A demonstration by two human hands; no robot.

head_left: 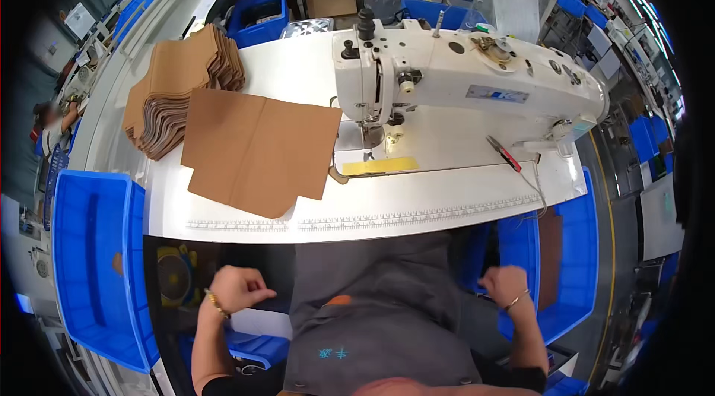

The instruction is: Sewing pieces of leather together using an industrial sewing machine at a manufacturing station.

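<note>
My left hand (242,289) hangs in front of the table's near edge, fingers curled in and thumb stretched out, with nothing visible in it. On the right, my right hand (506,284) is level with it, loosely closed beside a blue bin, and also shows nothing held. Neither hand touches the work. A flat brown cut piece (257,150) with notched corners lies on the white table (447,198), its right edge close to the needle area of a white sewing machine (447,72). Behind it to the left rises a stack of brown pieces (179,72).
Red-handled thread snips (509,157) lie at the right, near a thin cord. A printed ruler strip (417,214) runs along the front edge, and a yellow strip (380,166) sits below the needle. Blue bins (97,262) flank the table. Another person works far left.
</note>
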